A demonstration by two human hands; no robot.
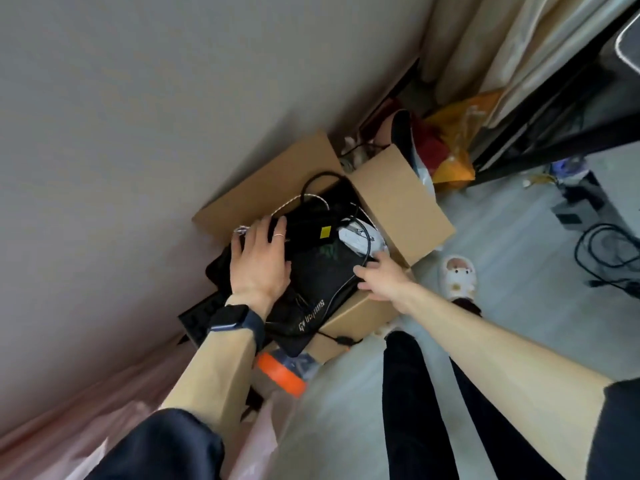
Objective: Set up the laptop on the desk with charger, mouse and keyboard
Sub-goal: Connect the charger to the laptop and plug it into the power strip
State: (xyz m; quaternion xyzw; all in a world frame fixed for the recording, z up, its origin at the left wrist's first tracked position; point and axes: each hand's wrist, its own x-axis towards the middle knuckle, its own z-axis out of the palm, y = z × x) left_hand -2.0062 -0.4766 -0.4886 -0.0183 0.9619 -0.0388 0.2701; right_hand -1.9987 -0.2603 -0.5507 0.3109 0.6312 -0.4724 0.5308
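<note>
Wall (138, 133) was seen filling the upper left, grey and bare, with pale floor (502, 244) to the right. Box (398, 202), brown cardboard with flaps open, was set on the floor against the wall. A black laptop (322, 268), lid shut and marked with a faint green logo, was lying tilted across the box's open top, its near corner overhanging the box edge. A black pad (304, 323) with white lettering was noted at that near corner, just under the laptop; whether it was attached could not be told. A white mouse (360, 239) was resting on the laptop's far right part, with a black cable (367, 247) looped over it and running down along the right edge. A white braided cord (294, 202) was seen at the far left corner.

Left hand (258, 258), with a ring and a dark watch (232, 317) at the wrist, was laid flat on the laptop's left part, fingers spread and extended, nothing enclosed. Right hand (379, 277) was placed at the laptop's right edge, fingers curled at the edge beside the cable; a firm hold could not be confirmed. A white slipper (457, 275) was noted on the floor right of the box.
</note>
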